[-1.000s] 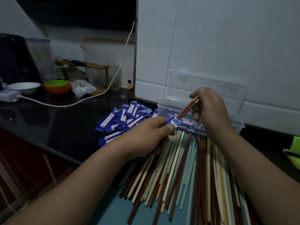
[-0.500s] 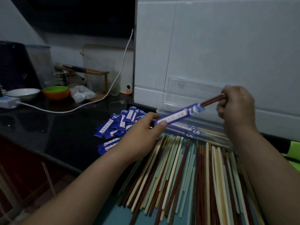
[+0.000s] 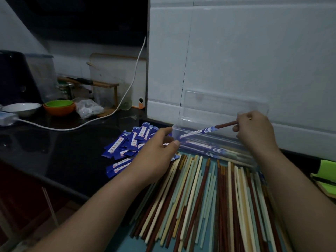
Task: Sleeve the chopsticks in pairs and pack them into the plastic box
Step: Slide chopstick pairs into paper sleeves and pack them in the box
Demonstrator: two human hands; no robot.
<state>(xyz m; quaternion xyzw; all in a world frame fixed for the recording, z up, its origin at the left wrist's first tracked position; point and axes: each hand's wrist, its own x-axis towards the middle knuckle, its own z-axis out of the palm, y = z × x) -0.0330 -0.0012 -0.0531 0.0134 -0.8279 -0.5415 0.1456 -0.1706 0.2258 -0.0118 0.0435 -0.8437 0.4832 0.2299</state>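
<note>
My right hand point(image 3: 254, 131) pinches the bare brown end of a sleeved chopstick pair point(image 3: 203, 130) and holds it slanted, its blue-sleeved tip down inside the clear plastic box point(image 3: 241, 157). Several sleeved pairs lie in the box. My left hand point(image 3: 158, 151) hovers with relaxed fingers at the box's left end, over the blue paper sleeves point(image 3: 127, 142), holding nothing. Loose chopsticks point(image 3: 209, 200) in brown, cream and pale green lie spread in front of me.
The box's open lid point(image 3: 225, 106) leans on a white cabinet point(image 3: 236, 60). On the dark counter point(image 3: 63, 148) to the left are a white cable point(image 3: 101, 119), an orange and green bowl point(image 3: 59, 107), a white bowl point(image 3: 21, 108) and a plastic bag point(image 3: 88, 110). A green object point(image 3: 325, 171) lies at the right edge.
My left hand let go of the sleeve's end. My right hand lowered the sleeved pair from above the box so its tip now dips inside.
</note>
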